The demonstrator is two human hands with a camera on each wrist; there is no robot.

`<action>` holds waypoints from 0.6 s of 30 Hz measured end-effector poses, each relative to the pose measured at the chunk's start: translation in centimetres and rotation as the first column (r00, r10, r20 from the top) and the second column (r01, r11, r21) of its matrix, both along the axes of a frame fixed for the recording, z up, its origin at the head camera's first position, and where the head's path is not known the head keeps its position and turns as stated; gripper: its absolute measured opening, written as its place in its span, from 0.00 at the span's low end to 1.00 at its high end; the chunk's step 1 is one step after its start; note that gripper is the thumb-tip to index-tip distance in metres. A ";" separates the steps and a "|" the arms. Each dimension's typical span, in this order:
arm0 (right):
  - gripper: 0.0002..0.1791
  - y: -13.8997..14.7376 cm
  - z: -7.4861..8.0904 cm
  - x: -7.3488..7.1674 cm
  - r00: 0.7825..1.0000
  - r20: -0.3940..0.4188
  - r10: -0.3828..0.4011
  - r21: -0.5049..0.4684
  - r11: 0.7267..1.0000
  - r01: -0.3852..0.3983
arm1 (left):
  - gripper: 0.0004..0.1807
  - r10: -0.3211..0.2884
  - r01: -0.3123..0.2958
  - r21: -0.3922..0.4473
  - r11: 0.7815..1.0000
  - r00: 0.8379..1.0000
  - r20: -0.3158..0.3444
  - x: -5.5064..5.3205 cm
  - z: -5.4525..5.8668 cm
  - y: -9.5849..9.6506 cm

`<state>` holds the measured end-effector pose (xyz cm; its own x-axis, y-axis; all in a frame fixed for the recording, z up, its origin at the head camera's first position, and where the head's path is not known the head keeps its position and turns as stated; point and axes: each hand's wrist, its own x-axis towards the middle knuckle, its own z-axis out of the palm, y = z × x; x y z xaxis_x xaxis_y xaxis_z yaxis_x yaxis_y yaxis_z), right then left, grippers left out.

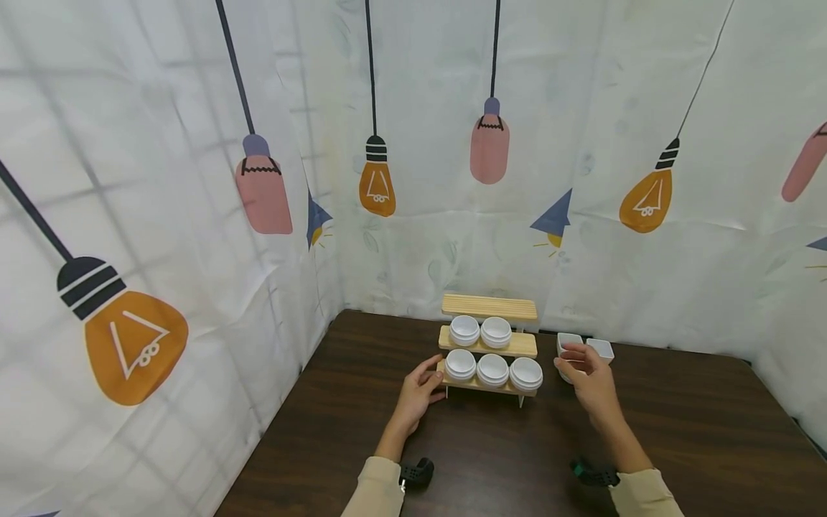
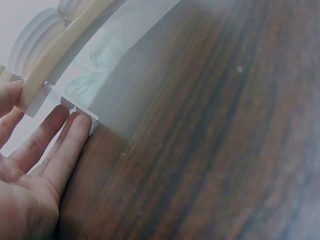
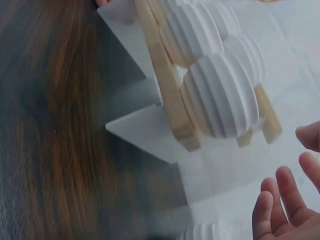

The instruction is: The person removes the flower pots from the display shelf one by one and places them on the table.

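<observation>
A three-step display stand (image 1: pixel 487 307) has pale wooden shelves on clear legs. Its middle shelf carries two round white ribbed bowls (image 1: pixel 496 331), and three more bowls (image 1: pixel 493 370) line the lowest one. At the lowest shelf's left end, my left hand (image 1: pixel 413 402) pinches the board, thumb at the board's end and other fingers spread below by a clear leg (image 2: pixel 72 101). My right hand (image 1: pixel 596 391) hovers right of the stand with fingers apart, holding nothing. Close to it are white square dishes (image 1: pixel 601 350) and a partly hidden white ribbed bowl (image 3: pixel 201 232).
The dark wood-grain table (image 1: pixel 685 416) runs up to a white curtain (image 1: pixel 413 258) printed with lamps at the back and left. The stand's top shelf carries no bowls. Dark bands (image 1: pixel 418 474) sit on both wrists.
</observation>
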<state>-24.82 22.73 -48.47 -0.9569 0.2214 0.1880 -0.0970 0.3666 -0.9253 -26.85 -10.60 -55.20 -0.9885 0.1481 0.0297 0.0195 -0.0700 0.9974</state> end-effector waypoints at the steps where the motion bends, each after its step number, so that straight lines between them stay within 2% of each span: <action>1: 0.23 -0.1 0.0 -0.1 1.000 -0.006 0.017 0.000 1.000 -0.017 | 0.25 0.001 -0.001 -0.002 1.000 1.000 -0.003 0.0 0.0 0.0; 6: 0.23 -0.8 0.2 -0.4 0.997 -0.035 0.073 -0.001 0.997 -0.073 | 0.25 0.004 -0.004 -0.003 1.000 1.000 -0.003 0.1 0.0 0.1; 10: 0.22 -1.3 0.9 -0.9 0.995 -0.054 0.089 0.014 0.996 -0.089 | 0.25 0.000 -0.001 -0.004 1.000 1.000 -0.014 0.1 0.0 0.1; 18: 0.25 -2.1 2.1 -1.8 0.990 -0.026 0.141 0.056 0.989 -0.139 | 0.25 0.005 -0.005 -0.002 1.000 1.000 -0.007 0.0 -0.2 0.0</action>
